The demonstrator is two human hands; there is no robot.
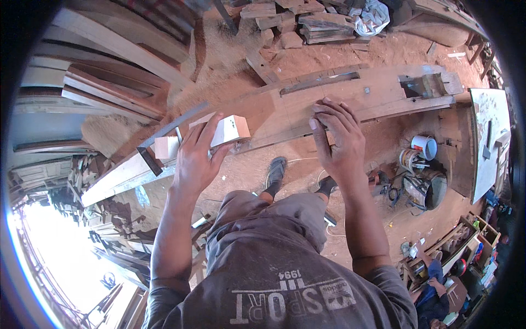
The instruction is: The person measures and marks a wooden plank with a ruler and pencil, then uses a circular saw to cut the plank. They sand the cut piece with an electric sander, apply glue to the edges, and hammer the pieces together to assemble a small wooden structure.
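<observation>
A pale squared wooden block [236, 129] lies on the long wooden bench [274, 122], toward its left part. My left hand [196, 156] rests over the block, fingers across its top and thumb along the near side, covering its middle. The block's other end, or a second pale piece, shows left of this hand. Beside it lies a dark flat bar [149, 161], which meets a long grey strip [172, 122] at an angle, like a square. Over the near edge of the bench, my right hand [341, 137] is open and holds nothing, its fingers apart and thumb stretched out.
Recesses [413, 88] are cut into the bench's right end. Long boards [115, 46] lean at the far left. Offcuts [326, 27] lie heaped beyond the bench. Buckets [424, 147] stand on the floor to the right, near a white-topped table [486, 142]. Another person [434, 290] is at lower right.
</observation>
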